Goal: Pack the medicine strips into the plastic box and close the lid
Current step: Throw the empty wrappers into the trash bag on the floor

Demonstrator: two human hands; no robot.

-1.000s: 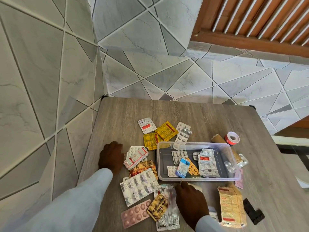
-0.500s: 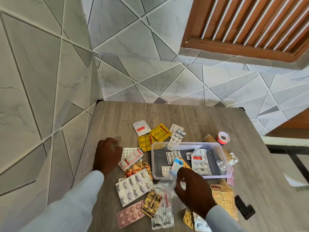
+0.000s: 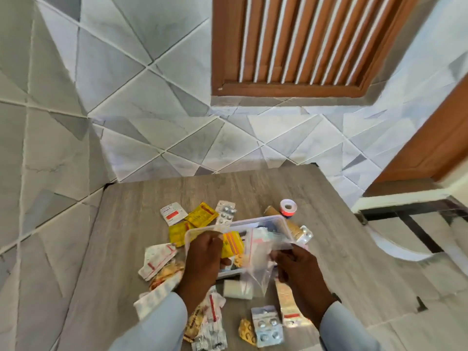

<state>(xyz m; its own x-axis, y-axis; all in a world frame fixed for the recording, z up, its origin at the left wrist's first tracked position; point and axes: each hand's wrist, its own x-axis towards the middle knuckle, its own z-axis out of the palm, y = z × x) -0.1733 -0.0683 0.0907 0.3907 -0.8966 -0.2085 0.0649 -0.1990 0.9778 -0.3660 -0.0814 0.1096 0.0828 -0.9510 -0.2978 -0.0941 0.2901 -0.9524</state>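
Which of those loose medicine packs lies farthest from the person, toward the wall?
The white strip with a red label, at the far left of the cluster, beside the yellow sachet; the rest lie nearer the plastic box or the hands.

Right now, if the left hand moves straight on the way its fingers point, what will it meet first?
Probably the plastic box: the left hand points up-right over its near-left rim, pinching a clear zip bag. Depth is unclear.

Bench [image 3: 131, 224] grey wood-grain; wall tiles [image 3: 126, 97] pale grey marble w/ white diagonal lines; window shutter [image 3: 298, 44] brown slats; plastic box [image 3: 281, 220] clear; sachets [image 3: 201, 215] yellow w/ red; tape roll [image 3: 288, 206] white w/ red band; blister strip [image 3: 267, 325] light blue; sleeves [image 3: 157, 325] pale blue.
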